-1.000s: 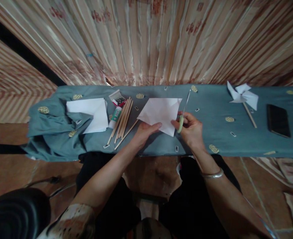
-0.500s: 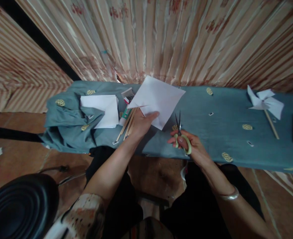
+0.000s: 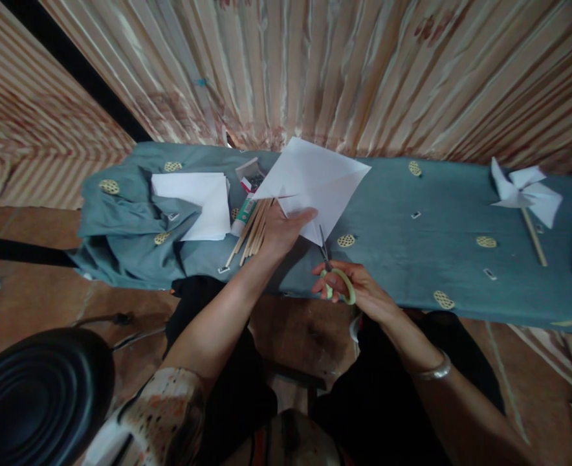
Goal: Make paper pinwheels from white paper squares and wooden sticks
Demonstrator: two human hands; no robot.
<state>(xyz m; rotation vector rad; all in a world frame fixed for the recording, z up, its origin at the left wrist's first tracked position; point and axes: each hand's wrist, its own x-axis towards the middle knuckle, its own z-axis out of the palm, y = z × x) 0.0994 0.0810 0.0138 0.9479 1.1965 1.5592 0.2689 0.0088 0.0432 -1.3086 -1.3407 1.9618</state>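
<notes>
Since a second ago you have lifted the paper off the tabletop and drawn the scissors back toward you. In the head view, your left hand has its grip closed on the sheet's near edge, holding it up above the wooden sticks. Your right hand grips the green scissor handles, blades pointing at the sheet's lower corner. A paper pinwheel lies far right.
</notes>
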